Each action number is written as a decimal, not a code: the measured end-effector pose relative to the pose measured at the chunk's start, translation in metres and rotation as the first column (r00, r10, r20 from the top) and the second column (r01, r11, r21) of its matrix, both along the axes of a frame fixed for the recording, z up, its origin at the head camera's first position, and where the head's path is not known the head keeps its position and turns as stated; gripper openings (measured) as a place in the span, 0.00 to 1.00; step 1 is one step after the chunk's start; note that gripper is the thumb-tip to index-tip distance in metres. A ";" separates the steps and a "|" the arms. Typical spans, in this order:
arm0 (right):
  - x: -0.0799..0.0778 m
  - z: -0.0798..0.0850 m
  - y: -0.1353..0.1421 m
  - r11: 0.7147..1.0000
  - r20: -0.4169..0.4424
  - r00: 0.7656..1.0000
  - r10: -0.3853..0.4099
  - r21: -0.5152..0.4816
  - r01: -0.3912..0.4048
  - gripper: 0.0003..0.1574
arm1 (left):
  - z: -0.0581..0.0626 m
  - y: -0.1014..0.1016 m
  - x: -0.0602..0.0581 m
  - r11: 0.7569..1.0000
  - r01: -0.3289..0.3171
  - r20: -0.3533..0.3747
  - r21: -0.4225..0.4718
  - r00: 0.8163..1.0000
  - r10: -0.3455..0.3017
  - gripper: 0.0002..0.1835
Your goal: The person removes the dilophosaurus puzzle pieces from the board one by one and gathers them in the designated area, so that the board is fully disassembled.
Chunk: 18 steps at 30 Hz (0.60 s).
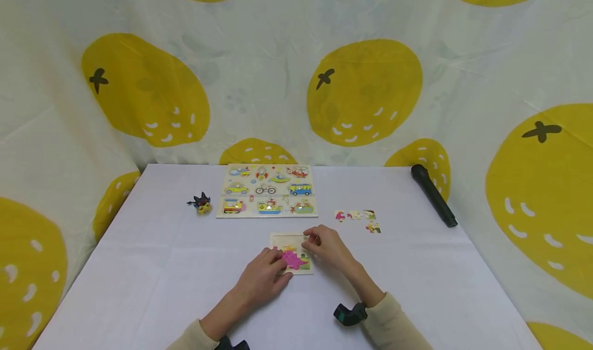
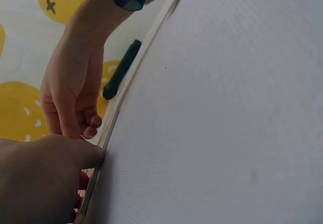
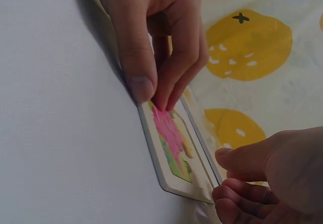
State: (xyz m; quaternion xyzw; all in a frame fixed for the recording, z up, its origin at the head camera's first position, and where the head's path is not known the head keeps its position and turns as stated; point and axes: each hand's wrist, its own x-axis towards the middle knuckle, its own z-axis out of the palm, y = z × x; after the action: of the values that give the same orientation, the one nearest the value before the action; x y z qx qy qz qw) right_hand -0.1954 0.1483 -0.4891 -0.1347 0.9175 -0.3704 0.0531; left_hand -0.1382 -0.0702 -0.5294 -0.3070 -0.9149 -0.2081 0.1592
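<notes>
A small jigsaw puzzle tray (image 1: 303, 272) with a pink dinosaur picture lies on the white table, partly filled. My left hand (image 1: 265, 275) grips its near left side: the thumb is against the outer edge and the fingertips press the pink pieces (image 3: 169, 128), covering part of the picture. My right hand (image 1: 326, 245) hovers at the tray's upper right corner. Its thumb and forefinger are apart, with nothing visible between them. Several loose puzzle pieces (image 1: 355, 215) lie on the table to the right, one of them below the others.
A larger wooden vehicle puzzle board (image 1: 267, 191) lies behind the tray. To its left stands a small dark-haired toy figure (image 1: 202, 204). A black microphone (image 1: 434, 195) lies at the far right. A fruit-patterned curtain (image 1: 259, 82) hangs behind the table.
</notes>
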 end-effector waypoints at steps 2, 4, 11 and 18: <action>0.002 -0.002 -0.003 0.999 0.001 1.000 0.026 0.019 -0.026 0.18 | 0.000 0.001 0.000 1.000 0.004 -0.001 0.000 1.000 -0.004 0.11; 0.004 -0.004 -0.006 0.998 0.003 0.999 0.053 0.036 -0.053 0.18 | 0.001 0.001 0.000 1.000 0.000 -0.001 -0.006 1.000 0.000 0.11; 0.009 -0.007 -0.013 0.988 -0.006 0.993 0.118 0.098 -0.117 0.20 | 0.005 0.001 0.001 1.000 -0.008 -0.012 -0.014 1.000 0.007 0.11; 0.012 -0.010 -0.018 0.985 -0.014 0.993 0.121 0.124 -0.118 0.17 | 0.005 0.001 0.001 1.000 -0.005 -0.026 -0.008 1.000 0.005 0.10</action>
State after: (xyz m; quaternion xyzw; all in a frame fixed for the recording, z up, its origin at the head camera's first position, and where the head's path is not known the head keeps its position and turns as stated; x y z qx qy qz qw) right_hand -0.1836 0.1308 -0.4987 -0.1898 0.9293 -0.3080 0.0738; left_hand -0.1373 -0.0696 -0.5248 -0.3081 -0.9144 -0.1999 0.1702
